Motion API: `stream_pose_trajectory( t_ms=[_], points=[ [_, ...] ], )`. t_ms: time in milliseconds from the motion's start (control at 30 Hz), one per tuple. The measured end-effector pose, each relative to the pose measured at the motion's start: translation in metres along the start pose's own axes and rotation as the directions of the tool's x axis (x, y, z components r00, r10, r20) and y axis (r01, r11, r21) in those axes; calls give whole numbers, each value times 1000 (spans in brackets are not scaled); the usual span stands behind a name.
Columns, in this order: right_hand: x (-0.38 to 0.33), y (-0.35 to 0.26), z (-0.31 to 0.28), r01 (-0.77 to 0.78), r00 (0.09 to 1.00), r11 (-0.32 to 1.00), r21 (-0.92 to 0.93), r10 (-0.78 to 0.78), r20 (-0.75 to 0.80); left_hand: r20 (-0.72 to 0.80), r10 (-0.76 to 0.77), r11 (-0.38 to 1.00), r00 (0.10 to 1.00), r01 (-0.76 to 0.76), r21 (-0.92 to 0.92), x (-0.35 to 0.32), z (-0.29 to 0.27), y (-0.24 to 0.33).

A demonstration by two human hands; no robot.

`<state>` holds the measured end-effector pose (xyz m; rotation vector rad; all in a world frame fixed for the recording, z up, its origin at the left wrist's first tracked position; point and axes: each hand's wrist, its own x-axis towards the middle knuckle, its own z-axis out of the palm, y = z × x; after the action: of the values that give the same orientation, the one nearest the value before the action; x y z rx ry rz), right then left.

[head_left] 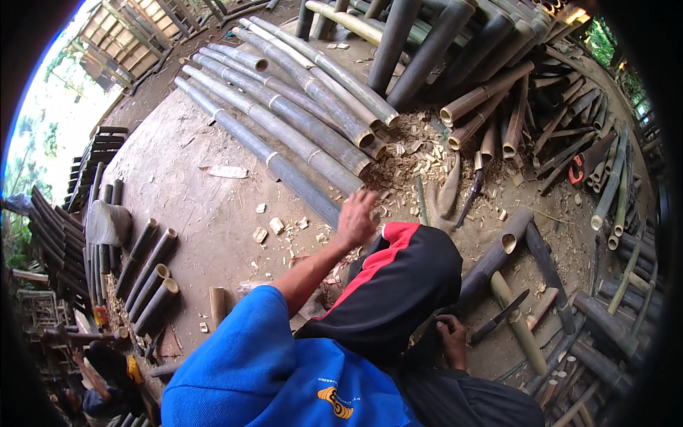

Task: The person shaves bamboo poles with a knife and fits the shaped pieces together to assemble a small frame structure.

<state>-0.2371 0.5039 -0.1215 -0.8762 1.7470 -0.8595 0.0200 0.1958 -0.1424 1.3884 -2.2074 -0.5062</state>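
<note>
My left hand [356,217] reaches forward with its fingers spread, blurred, just above the near end of a long grey-green bamboo pole [313,188]. It holds nothing. My right hand [452,340] rests low beside my bent knee in black shorts with a red stripe [398,285]. Its fingers are curled and partly hidden by the leg. A dark knife [499,319] lies a little to the right of that hand, across a short bamboo piece [519,327]. A thick short bamboo tube [498,252] lies by my knee.
Several long bamboo poles [284,107] lie side by side ahead on the dirt. Wood chips [405,160] cover the ground in front. A dark curved tool [469,196] lies among them. Short bamboo tubes [149,277] lie at left, with stacked cut pieces [555,121] at right.
</note>
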Motion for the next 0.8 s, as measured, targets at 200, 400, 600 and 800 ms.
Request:
stream_pose_trajectory(
  t_ms=[200,400,600,800],
  points=[
    [2,-7,0,-26,1000,999,23,26,18,160,-11,959,987,-35,282,58,-18,-43],
    [4,5,-1,-13,1000,999,-38,13,13,222,-62,924,973,-28,382,67,0,-60],
    [5,2,6,-4,1000,1000,10,4,-19,181,-38,875,983,-55,481,56,0,-59],
    [6,8,4,15,998,999,29,-14,-57,202,-37,882,979,-64,468,56,0,-62]
  ],
)
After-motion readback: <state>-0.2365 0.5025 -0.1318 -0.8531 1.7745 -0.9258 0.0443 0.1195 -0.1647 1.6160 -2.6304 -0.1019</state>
